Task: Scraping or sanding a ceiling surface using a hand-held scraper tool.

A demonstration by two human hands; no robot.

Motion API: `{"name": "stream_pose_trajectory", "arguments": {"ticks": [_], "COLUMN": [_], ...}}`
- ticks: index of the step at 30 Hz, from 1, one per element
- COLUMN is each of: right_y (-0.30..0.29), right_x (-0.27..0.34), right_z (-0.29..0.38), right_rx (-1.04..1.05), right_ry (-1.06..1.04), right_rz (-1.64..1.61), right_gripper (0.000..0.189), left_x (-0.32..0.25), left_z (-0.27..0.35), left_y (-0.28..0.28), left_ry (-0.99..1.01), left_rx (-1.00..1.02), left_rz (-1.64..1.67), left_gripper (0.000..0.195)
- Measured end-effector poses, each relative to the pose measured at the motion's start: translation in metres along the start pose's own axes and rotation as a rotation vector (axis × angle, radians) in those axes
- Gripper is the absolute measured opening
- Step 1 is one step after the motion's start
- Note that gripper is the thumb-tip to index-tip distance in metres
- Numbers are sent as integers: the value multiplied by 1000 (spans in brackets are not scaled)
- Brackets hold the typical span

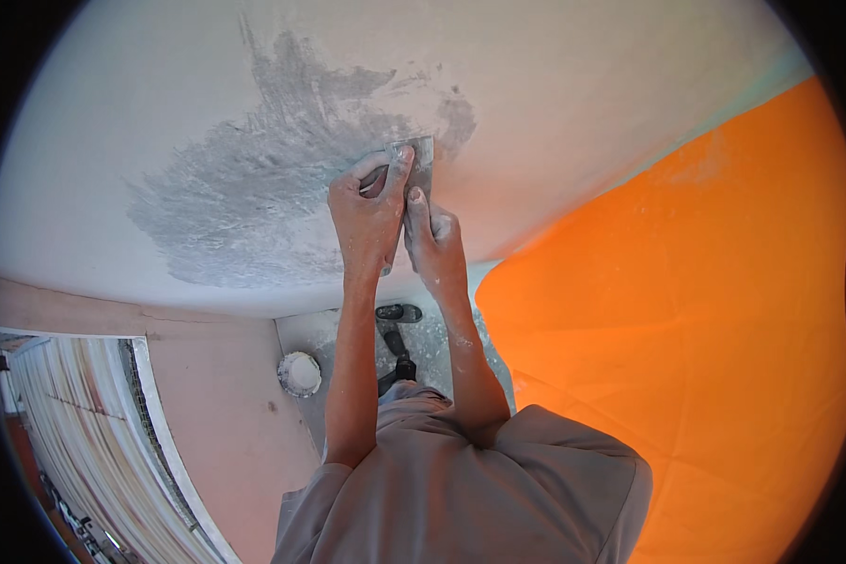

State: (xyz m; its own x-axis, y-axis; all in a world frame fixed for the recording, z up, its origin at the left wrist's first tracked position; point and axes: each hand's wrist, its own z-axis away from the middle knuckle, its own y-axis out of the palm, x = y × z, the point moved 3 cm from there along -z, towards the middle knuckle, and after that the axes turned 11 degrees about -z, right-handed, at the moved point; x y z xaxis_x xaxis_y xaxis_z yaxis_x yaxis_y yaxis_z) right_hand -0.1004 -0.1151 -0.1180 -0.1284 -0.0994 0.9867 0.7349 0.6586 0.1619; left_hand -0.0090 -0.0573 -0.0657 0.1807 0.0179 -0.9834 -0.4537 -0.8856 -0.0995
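Note:
Both my hands are on a strip of sandpaper or a flat scraper blade [421,166]; which of these cannot be told. My left hand [372,204] has its thumb pressed on the upper part of it. Just to the right and lower, my right hand [433,236] pinches its edge between thumb and fingers. The tool's top edge lies at or close to the pale plastered wall [550,127]. Beside and left of it spreads a rough grey patch [254,183] with streaky edges. White dust covers my fingers.
A round container [300,374] with white contents stands on the speckled floor [433,338] at lower left, near my dark shoes. An orange surface [677,282] fills the right side. At far left, a pinkish wall [218,395] holds an opening with a pale striped curtain or sheet [92,423].

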Motion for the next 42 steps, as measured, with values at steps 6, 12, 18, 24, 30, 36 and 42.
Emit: {"name": "stream_pose_trajectory", "arguments": {"ticks": [6, 12, 18, 24, 30, 36, 42], "right_y": [-19, -20, -13, -16, -8, -22, -36], "right_x": [-13, -6, -8, -1, -1, -23, -117], "right_z": [11, 0, 10, 9, 7, 14, 71], "right_rx": [-26, -23, -42, -65, -21, 15, 369], "right_ry": [13, 30, 11, -10, -17, -3, -45], "right_rz": [171, 171, 154, 200, 58, -57, 946], "right_gripper": [50, 49, 50, 52, 52, 50, 37], "left_x": [35, 28, 33, 26, 20, 95, 206], "left_z": [12, 9, 14, 14, 18, 73, 218], "left_y": [10, 14, 7, 11, -1, -76, -207], "left_ry": [-100, -102, -89, -95, -53, 90, -224], "left_rx": [12, -28, -25, -24, 10, 173, 90], "left_rz": [33, 52, -4, 40, 18, -434, -592], "left_gripper": [27, 29, 30, 29, 27, 28, 29]}}
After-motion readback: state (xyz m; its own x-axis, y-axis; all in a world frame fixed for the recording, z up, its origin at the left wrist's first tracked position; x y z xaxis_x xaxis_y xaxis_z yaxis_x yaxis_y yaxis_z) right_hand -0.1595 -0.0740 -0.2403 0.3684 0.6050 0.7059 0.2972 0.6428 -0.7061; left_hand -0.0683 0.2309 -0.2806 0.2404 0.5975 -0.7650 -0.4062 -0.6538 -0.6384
